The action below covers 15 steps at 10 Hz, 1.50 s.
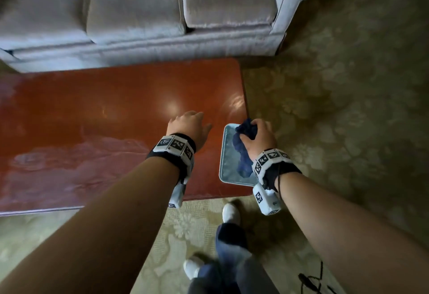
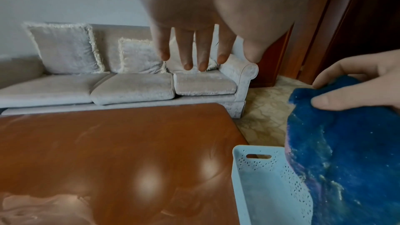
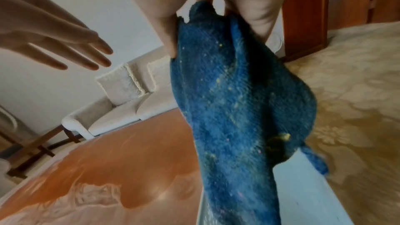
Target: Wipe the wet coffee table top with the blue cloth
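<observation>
The reddish-brown coffee table [image 1: 92, 112] carries a pale film of water [image 1: 69, 161] over its near left part, also seen as wet patches [image 3: 82, 199] in the right wrist view. My right hand [image 1: 257, 135] grips the top of the blue cloth [image 1: 243, 152], which hangs down into a light blue tray [image 1: 224, 154] at the table's right end. The cloth [image 3: 233, 109] fills the right wrist view, and the cloth [image 2: 346, 151] shows at the right of the left wrist view. My left hand [image 1: 188, 126] hovers over the table with fingers [image 2: 188, 52] straight, holding nothing.
A grey sofa [image 1: 139, 15] with cushions [image 2: 65, 49] stands right behind the table. Patterned beige carpet [image 1: 336, 84] surrounds the table. My feet in white shoes [image 1: 229, 212] are by the near edge. A wooden door frame [image 2: 324, 23] stands at the right.
</observation>
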Each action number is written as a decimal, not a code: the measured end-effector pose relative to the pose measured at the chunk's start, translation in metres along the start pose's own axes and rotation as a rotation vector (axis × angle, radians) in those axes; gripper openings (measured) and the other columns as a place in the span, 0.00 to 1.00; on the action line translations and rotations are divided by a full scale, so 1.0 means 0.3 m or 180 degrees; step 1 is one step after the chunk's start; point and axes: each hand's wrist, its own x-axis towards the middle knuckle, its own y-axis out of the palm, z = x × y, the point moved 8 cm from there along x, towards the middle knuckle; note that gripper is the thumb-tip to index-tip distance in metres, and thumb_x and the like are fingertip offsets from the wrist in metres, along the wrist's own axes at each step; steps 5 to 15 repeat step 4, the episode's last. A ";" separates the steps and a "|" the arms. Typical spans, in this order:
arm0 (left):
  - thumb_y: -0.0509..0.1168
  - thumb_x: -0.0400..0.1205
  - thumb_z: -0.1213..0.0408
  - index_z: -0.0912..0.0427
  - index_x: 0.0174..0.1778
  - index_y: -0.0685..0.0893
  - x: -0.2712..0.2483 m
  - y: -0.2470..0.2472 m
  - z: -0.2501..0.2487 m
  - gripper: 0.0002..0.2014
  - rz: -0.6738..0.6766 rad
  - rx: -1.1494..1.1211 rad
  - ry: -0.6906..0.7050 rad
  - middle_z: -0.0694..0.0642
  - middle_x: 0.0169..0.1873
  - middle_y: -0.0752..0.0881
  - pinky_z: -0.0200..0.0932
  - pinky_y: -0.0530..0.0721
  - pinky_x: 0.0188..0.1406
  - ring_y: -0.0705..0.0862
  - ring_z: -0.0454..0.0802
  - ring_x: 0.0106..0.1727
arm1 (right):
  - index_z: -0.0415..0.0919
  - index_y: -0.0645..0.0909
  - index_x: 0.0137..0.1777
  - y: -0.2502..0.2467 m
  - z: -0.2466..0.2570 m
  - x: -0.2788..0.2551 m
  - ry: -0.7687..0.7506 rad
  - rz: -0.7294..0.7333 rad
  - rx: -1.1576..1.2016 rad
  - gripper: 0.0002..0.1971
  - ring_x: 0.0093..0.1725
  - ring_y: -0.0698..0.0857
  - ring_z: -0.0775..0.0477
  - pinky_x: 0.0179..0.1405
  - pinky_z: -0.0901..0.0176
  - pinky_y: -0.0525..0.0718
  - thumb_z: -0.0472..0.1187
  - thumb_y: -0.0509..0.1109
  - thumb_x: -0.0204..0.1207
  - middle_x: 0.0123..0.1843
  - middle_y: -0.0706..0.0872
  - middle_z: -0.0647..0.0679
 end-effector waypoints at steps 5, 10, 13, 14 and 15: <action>0.54 0.87 0.46 0.53 0.73 0.75 0.157 0.170 0.118 0.22 0.0270 -0.0116 -0.0294 0.52 0.71 0.78 0.52 0.72 0.70 0.75 0.54 0.71 | 0.43 0.70 0.73 0.274 -0.178 0.129 0.0357 0.0991 -0.0699 0.24 0.65 0.77 0.40 0.63 0.52 0.77 0.46 0.68 0.78 0.72 0.69 0.42; 0.54 0.87 0.46 0.53 0.73 0.75 0.157 0.170 0.118 0.22 0.0270 -0.0116 -0.0294 0.52 0.71 0.78 0.52 0.72 0.70 0.75 0.54 0.71 | 0.43 0.70 0.73 0.274 -0.178 0.129 0.0357 0.0991 -0.0699 0.24 0.65 0.77 0.40 0.63 0.52 0.77 0.46 0.68 0.78 0.72 0.69 0.42; 0.54 0.87 0.46 0.53 0.73 0.75 0.157 0.170 0.118 0.22 0.0270 -0.0116 -0.0294 0.52 0.71 0.78 0.52 0.72 0.70 0.75 0.54 0.71 | 0.43 0.70 0.73 0.274 -0.178 0.129 0.0357 0.0991 -0.0699 0.24 0.65 0.77 0.40 0.63 0.52 0.77 0.46 0.68 0.78 0.72 0.69 0.42; 0.54 0.87 0.46 0.53 0.73 0.75 0.157 0.170 0.118 0.22 0.0270 -0.0116 -0.0294 0.52 0.71 0.78 0.52 0.72 0.70 0.75 0.54 0.71 | 0.43 0.70 0.73 0.274 -0.178 0.129 0.0357 0.0991 -0.0699 0.24 0.65 0.77 0.40 0.63 0.52 0.77 0.46 0.68 0.78 0.72 0.69 0.42; 0.54 0.87 0.46 0.53 0.73 0.75 0.157 0.170 0.118 0.22 0.0270 -0.0116 -0.0294 0.52 0.71 0.78 0.52 0.72 0.70 0.75 0.54 0.71 | 0.43 0.70 0.73 0.274 -0.178 0.129 0.0357 0.0991 -0.0699 0.24 0.65 0.77 0.40 0.63 0.52 0.77 0.46 0.68 0.78 0.72 0.69 0.42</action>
